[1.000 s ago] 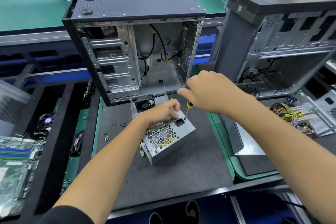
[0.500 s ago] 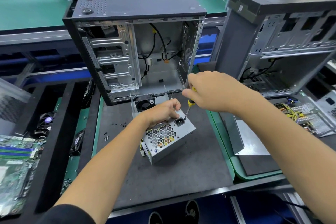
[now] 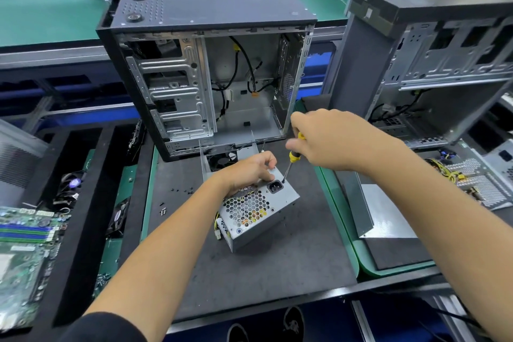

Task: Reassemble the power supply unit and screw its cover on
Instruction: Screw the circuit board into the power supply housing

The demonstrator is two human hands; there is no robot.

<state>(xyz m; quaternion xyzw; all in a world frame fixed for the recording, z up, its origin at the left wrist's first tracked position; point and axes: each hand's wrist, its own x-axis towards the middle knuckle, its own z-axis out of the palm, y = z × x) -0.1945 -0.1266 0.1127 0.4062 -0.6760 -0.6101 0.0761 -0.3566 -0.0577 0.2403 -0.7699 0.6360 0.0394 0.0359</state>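
Our right hand [image 3: 330,141] is curled round the yellow-and-black handle of a screwdriver [image 3: 292,157], whose thin shaft slants down to a point just right of the power socket [image 3: 275,186] on the power supply unit [image 3: 256,209]. Our left hand [image 3: 248,171] grips the unit's far top edge, fingers bent over it. The silver unit sits tilted on the dark work mat [image 3: 249,272], its honeycomb grille facing up toward us and yellow wires showing at its lower left. A few small loose screws [image 3: 181,190] lie on the mat to the left. Just behind the unit stands an open computer case [image 3: 211,69]; a second open case [image 3: 433,64] stands to the right. A green motherboard [image 3: 25,255] lies at far left.
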